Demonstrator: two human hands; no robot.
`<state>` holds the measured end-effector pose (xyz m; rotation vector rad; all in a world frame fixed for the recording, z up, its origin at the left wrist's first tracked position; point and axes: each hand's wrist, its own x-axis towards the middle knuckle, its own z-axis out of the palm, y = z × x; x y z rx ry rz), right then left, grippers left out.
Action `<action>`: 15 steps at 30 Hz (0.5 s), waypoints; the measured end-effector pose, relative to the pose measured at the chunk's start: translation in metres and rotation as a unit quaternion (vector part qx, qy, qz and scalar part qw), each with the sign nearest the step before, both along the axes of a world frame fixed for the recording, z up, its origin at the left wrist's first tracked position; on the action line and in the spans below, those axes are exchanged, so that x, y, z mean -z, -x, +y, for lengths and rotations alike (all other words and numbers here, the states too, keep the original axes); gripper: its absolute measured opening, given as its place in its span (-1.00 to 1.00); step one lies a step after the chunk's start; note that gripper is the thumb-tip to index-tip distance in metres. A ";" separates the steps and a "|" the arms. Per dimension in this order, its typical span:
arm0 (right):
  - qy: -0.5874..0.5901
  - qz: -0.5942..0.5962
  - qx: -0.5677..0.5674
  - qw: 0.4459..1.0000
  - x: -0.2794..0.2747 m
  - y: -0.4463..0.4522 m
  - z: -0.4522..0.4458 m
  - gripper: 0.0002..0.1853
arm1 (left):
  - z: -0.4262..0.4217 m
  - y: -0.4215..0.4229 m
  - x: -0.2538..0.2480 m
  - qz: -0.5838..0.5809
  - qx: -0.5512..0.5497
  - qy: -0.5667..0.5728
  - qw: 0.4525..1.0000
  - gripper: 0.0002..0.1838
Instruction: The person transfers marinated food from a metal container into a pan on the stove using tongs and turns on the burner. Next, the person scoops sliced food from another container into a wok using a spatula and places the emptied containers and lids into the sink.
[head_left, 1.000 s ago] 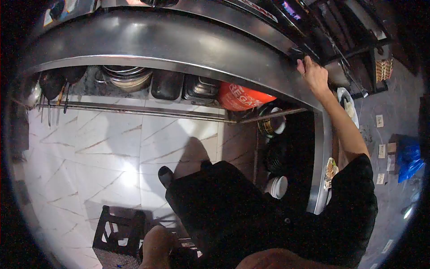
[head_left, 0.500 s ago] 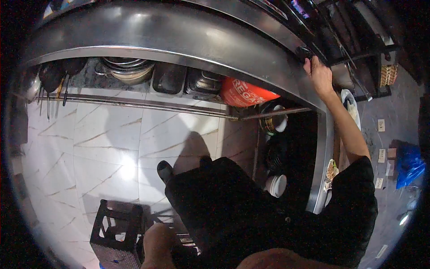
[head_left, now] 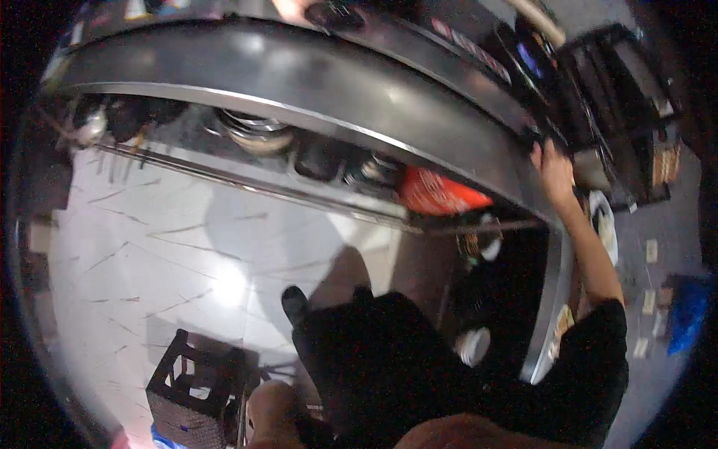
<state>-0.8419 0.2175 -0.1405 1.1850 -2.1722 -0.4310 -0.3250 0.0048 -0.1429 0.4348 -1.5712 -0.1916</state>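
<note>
Head view. The right hand (head_left: pixel 555 173) of the camera wearer reaches to the far right end of a steel counter (head_left: pixel 314 71), its fingertips at a small dark fitting (head_left: pixel 532 138) on the upper front edge. The fingers are bent and lie close together, the thumb slightly apart from them; blur prevents telling whether they are clamped on the fitting. The left hand is outside the view, so the state of its fingers cannot be told.

At the top edge, part of another person's hand (head_left: pixel 293 9) appears beside a round dark object (head_left: pixel 334 16); its fingers are cut off. Right of the fitting stands a black rack (head_left: pixel 621 78).

Beneath the counter, from left to right: dark hanging utensils (head_left: pixel 123 123), nested metal bowls (head_left: pixel 258 136), a dark container (head_left: pixel 318 161) and a red object with white lettering (head_left: pixel 443 193). Lower right — within the dark shelf space — are white round dishes (head_left: pixel 473 346). A black crate (head_left: pixel 191 385) stands on the pale, veined floor (head_left: pixel 149 247); blue plastic (head_left: pixel 688 316) lies at the far right.
</note>
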 end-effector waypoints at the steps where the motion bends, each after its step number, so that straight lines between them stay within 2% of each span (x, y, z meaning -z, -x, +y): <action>1: 0.004 0.022 -0.002 1.000 -0.002 -0.008 -0.003 -0.73 | 0.000 -0.001 -0.002 0.007 -0.010 0.007 1.000 -0.51; 3: 0.013 0.019 -0.023 0.999 -0.002 -0.004 -0.003 -0.73 | 0.002 -0.002 -0.006 0.017 -0.019 0.018 1.000 -0.52; 4: 0.021 -0.009 -0.010 1.000 -0.007 -0.012 -0.007 -0.75 | 0.003 -0.004 -0.010 0.024 -0.022 0.019 0.999 -0.52; 15: 0.007 -0.035 0.032 0.999 -0.011 -0.019 -0.009 -0.68 | 0.001 -0.005 -0.007 0.025 -0.051 0.024 0.998 -0.57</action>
